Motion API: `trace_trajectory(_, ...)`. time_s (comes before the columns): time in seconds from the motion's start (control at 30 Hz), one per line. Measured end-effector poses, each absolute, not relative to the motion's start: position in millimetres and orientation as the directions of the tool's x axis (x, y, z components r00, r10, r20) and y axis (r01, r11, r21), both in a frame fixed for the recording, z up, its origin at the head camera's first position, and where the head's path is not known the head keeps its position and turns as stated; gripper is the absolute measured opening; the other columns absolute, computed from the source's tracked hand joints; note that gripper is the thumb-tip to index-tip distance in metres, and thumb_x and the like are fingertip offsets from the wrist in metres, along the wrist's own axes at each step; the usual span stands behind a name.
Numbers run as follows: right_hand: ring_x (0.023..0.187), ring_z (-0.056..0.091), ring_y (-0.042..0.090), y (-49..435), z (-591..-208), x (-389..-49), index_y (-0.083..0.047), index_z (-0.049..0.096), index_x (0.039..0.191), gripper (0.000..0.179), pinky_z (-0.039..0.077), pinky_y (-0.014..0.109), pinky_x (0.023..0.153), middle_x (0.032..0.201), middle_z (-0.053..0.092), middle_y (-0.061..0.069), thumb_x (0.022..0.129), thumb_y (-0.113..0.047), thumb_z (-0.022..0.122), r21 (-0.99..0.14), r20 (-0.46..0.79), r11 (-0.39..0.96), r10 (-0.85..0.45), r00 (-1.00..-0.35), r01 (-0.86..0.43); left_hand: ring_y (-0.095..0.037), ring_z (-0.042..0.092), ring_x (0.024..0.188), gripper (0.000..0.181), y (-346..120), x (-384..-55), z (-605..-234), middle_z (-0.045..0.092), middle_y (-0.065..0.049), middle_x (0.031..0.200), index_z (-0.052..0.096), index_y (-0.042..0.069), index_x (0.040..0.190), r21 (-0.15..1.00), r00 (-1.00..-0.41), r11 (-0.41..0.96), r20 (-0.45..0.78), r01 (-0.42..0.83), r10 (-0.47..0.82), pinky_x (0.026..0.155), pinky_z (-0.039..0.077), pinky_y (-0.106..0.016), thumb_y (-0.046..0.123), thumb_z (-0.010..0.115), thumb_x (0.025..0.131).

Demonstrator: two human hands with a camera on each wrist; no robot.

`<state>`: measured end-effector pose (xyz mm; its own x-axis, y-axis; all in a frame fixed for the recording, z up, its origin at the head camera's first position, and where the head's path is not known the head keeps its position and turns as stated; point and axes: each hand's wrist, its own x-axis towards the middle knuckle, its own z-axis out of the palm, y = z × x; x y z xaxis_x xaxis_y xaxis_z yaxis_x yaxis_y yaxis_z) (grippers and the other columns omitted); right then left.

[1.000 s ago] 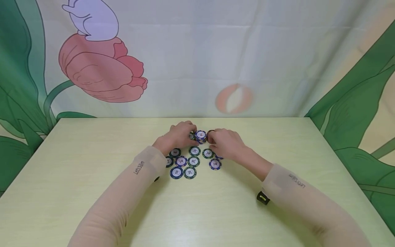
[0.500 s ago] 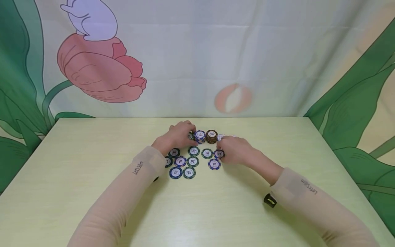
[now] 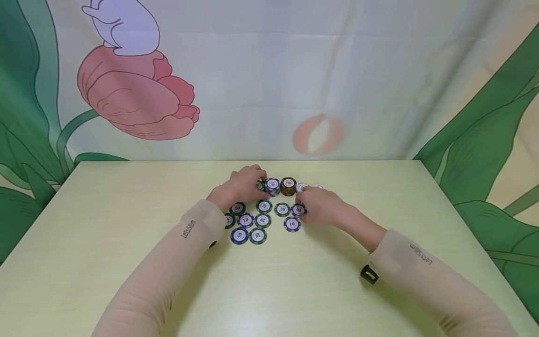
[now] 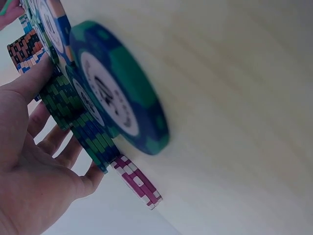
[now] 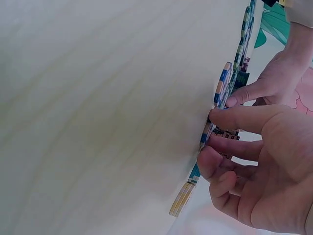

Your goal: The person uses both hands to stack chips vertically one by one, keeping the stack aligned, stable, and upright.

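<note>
My left hand (image 3: 244,183) rests at the back row of poker chips. Its thumb lies in front of a green chip stack (image 4: 61,100) and its fingers curl behind it. Beside that stack stand a blue-and-white stack marked 10 (image 3: 272,186) and a black-and-orange stack marked 100 (image 3: 288,185). With fingers curled, my right hand (image 3: 322,206) pinches the edge of a blue poker chip marked 10 (image 3: 298,209). In the right wrist view, that chip (image 5: 205,132) shows between thumb and fingertips. Its underside is hidden.
Loose chips lie flat in front, among them a 50 chip (image 3: 239,235), a 20 chip (image 3: 258,235) and another 10 chip (image 3: 292,224). A red-and-white stack (image 4: 137,181) and a yellow-and-white stack (image 5: 180,199) end the row. Behind the table (image 3: 269,290) hangs a printed curtain (image 3: 236,84).
My right hand has moved from beside the black-and-orange stack, rightward and nearer, to the blue 10 chip. That stack is now uncovered. My left hand has stayed put.
</note>
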<state>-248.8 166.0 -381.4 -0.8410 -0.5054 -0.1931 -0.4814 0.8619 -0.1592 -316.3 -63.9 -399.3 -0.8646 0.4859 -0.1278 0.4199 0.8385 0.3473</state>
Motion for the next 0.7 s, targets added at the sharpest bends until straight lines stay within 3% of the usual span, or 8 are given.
trace_trajectory(0.3,0.082,0.057,0.019,166.9,-386.5,-250.9,-0.006,0.066,0.100,0.021,0.050,0.036,0.066,0.095,0.063,0.002,0.081,-0.009,0.075,-0.182,-0.166,0.850,-0.522,-0.837,-0.494,-0.032,0.048,0.132,0.045,-64.0,-315.6,-397.3,0.053,-0.012,0.145,0.065,0.008,0.127,0.350,-0.865,0.841,-0.137,0.414,0.483,0.110,0.027,-0.069,0.036,0.077,0.094)
trace_trajectory(0.53,0.065,0.050,0.015,168.0,-389.9,-255.1,-0.013,0.059,0.080,0.016,0.038,0.031,0.053,0.073,0.056,-0.002,0.078,-0.016,0.075,-0.203,-0.149,0.856,-0.507,-0.849,-0.475,-0.033,0.047,0.134,0.046,-63.7,-315.4,-398.1,0.051,-0.013,0.146,0.064,0.008,0.127,0.347,-0.865,0.842,-0.139,0.413,0.482,0.110,0.026,-0.071,0.036,0.077,0.094)
trace_trajectory(0.7,0.065,0.053,0.016,166.6,-387.8,-257.3,-0.011,0.063,0.089,0.023,0.041,0.032,0.052,0.077,0.059,-0.002,0.082,-0.029,0.076,-0.213,-0.108,0.857,-0.499,-0.860,-0.470,-0.033,0.048,0.133,0.046,-63.3,-315.8,-398.7,0.052,-0.012,0.145,0.065,0.008,0.127,0.341,-0.867,0.844,-0.136,0.413,0.479,0.110,0.027,-0.070,0.036,0.077,0.094)
